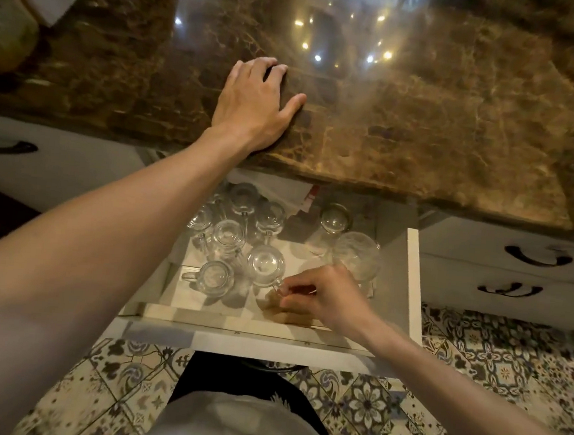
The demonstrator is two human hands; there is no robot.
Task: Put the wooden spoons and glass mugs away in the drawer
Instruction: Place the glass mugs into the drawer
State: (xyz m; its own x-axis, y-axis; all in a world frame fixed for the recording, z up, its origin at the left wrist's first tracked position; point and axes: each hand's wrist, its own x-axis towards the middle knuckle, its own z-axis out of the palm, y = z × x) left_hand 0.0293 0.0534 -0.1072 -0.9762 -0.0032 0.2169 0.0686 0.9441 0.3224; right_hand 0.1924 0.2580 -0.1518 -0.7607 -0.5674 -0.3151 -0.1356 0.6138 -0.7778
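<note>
Head view: right hand [324, 297] pinches the handle of a clear glass mug [265, 265] standing upright just to its left in the open white drawer [413, 282], among other mugs. Left hand [255, 103] lies flat, fingers spread, on the brown marble surface [423, 125] above. Patterned floor tiles [471, 386] below.

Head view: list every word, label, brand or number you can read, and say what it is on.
No text can be read.
Pale container at the countertop's far left: faint marks, too blurred to read.
Red and white paper at the back of the drawer: no legible print.
Glass mugs: no markings visible.
</note>
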